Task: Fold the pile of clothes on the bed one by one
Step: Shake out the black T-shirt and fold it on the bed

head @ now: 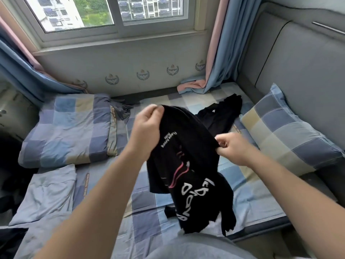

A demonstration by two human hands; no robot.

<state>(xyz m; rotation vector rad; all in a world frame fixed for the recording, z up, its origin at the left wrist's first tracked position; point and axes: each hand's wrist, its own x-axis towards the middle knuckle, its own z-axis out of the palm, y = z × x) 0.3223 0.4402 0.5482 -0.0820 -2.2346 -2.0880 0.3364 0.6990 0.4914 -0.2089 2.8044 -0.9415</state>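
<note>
Checked blue-and-cream cotton quilt (67,128), folded, lies at the left of the bed (134,221). Our left hand (147,128) has its fingers curled round the top edge of the black T-shirt with white and pink print (186,156), held up above the sheet, and our right hand (235,148) pinches an edge lower down. We'd find both shoulders and shake it flat first. It hangs bunched, so we cannot tell which edge we hold. Farther right lies a second crumpled black garment (218,116), its kind unclear.
</note>
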